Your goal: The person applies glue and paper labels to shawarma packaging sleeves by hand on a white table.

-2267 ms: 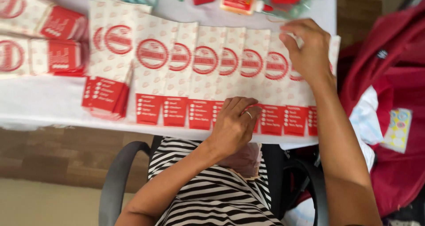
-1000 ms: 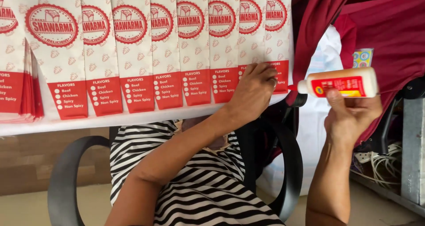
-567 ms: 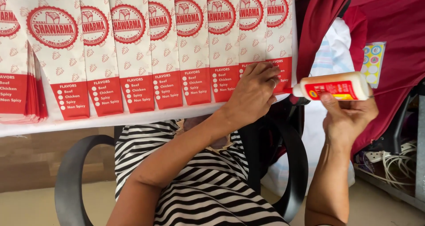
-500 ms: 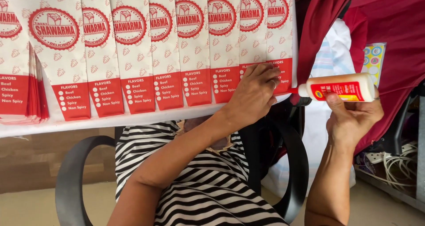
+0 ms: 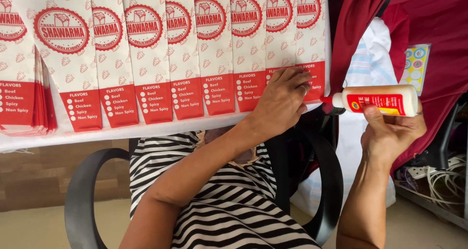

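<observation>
**Paper sleeves fanned on the worktop, glue bottle brought to their right end**

- Worktop [image 5: 146, 131]: white, only its near edge showing; the far part is cut off by the frame.
- Row of paper sleeves [image 5: 185, 59]: white with red round emblems and red lower panels, overlapped side by side along the worktop edge. A thicker stack of the same sleeves [image 5: 29, 98] lies at the left, partly out of frame.
- Chair [image 5: 87, 190]: black, curved armrests; the seated person wears a striped top.
- Red fabric [image 5: 438, 44] and a heap of cables [image 5: 438, 173] stand at the right; what they belong to is hard to make out.
- Left hand [image 5: 282, 102]: fingers pressed flat together on the red panel of the rightmost sleeves, pinning them at the worktop edge.
- Right hand [image 5: 390, 132]: fingers wrapped around the glue bottle [image 5: 378, 100], which lies sideways just off the worktop.
- Change: against half a second ago the bottle sits a touch lower and its red nozzle points closer at the last sleeve; the pinning hand has not shifted. Whether the nozzle touches the paper cannot be told.
</observation>
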